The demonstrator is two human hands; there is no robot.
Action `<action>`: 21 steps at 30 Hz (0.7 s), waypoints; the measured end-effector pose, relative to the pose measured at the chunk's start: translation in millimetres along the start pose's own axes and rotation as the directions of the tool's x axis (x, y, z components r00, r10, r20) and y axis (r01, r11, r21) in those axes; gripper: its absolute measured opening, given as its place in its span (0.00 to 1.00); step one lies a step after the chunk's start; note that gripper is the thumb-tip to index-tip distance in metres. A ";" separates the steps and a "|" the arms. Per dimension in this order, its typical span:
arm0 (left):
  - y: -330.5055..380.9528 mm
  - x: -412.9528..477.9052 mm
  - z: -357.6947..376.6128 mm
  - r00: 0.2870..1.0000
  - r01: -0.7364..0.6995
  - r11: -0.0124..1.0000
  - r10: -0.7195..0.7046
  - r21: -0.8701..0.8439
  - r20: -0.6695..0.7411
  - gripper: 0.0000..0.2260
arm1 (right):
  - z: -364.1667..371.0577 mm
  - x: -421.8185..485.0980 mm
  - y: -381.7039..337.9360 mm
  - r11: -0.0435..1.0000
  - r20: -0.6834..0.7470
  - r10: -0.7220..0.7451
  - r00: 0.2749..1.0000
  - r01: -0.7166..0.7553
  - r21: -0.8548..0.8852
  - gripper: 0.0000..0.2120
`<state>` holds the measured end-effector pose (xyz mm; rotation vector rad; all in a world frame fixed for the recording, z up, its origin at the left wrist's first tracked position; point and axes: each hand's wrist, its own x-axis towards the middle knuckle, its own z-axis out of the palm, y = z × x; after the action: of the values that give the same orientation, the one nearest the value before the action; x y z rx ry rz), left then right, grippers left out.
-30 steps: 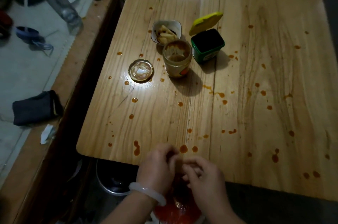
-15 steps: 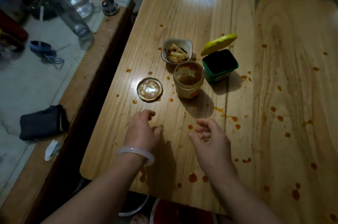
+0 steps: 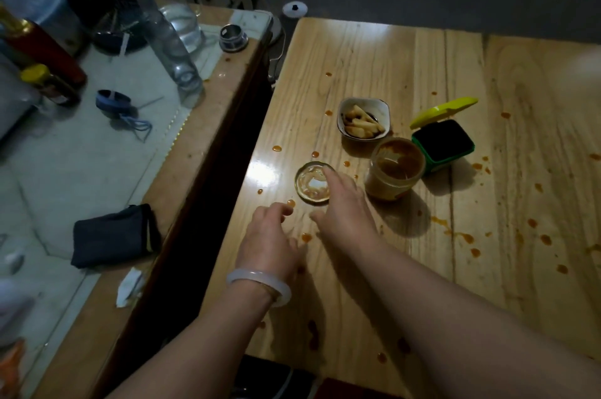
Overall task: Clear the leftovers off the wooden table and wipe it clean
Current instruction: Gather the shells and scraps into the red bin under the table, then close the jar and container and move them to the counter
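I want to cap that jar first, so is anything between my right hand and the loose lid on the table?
Nothing visible does. The right hand reaches the lid, fingertips at its right rim. The left hand is beside it, short of the lid, and the open jar stands off to the right, out of the path.

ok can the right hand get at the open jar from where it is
Probably yes: the right hand is open by the lid, and the jar stands just right of it with only bare table between. The dish and green tub sit beyond the jar.
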<state>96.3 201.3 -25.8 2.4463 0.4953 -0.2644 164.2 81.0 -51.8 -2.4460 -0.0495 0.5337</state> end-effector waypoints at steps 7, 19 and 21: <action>-21.0 11.3 -39.6 0.975 -0.217 0.975 0.215 0.041 0.053 0.16 | 19.1 42.8 -22.5 0.975 -0.013 0.137 0.991 -0.137 -0.173 0.45; -59.5 14.0 -37.2 0.988 -0.148 0.989 0.146 0.028 0.049 0.15 | 19.5 49.1 -52.7 0.986 -0.052 0.012 0.999 -0.020 -0.168 0.46; -53.4 13.3 -32.1 0.992 -0.118 0.993 0.117 0.022 0.042 0.16 | 15.5 36.1 -63.1 0.999 -0.030 -0.041 0.999 0.040 -0.030 0.49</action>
<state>88.7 264.1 -33.3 2.4777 0.3310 -0.2714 197.2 146.5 -39.0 -2.4754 -0.0950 0.4807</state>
